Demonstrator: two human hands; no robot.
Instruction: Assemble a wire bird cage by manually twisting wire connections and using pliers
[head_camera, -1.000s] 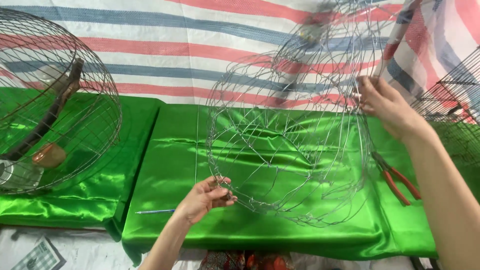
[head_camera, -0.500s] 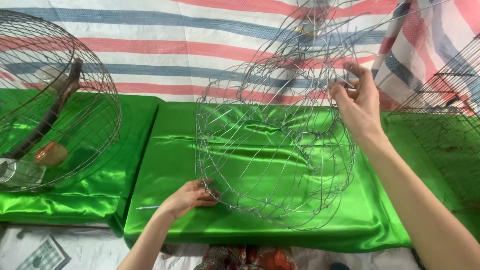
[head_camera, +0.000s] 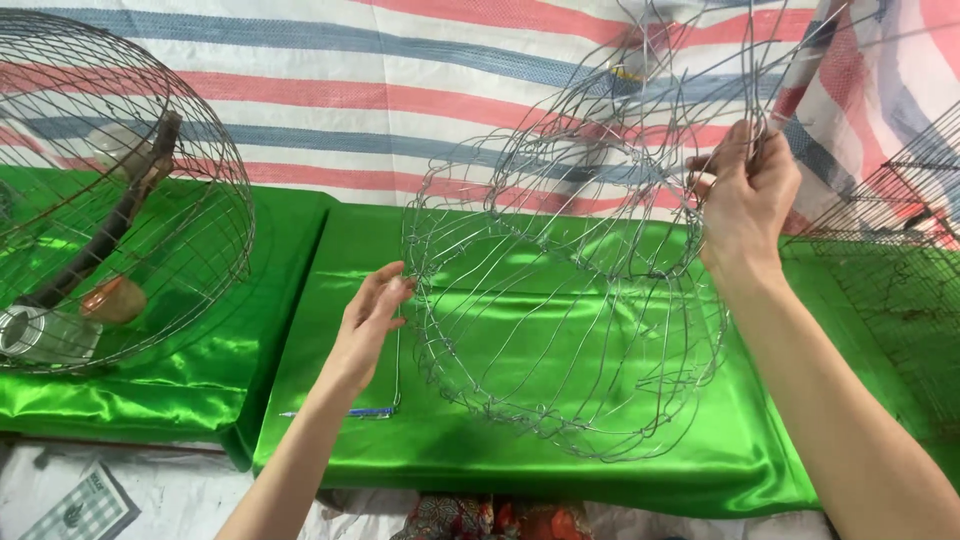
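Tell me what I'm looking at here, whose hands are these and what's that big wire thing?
The picture comes from a camera worn on a person's head, looking down, so you see that person's own two bare arms. The right hand pinches the top rim of a round wire frame, a cage made of thin bent wires that you can see straight through. The left hand is open, its fingertips touching the frame's left edge. The frame is tilted above a table covered in shiny green cloth. A thin blue pen-like stick lies on the cloth near the left hand. On the left stands a finished round wire cage with a wooden perch and small cups inside. Another cage shows at the right edge. Behind hangs a striped sheet.
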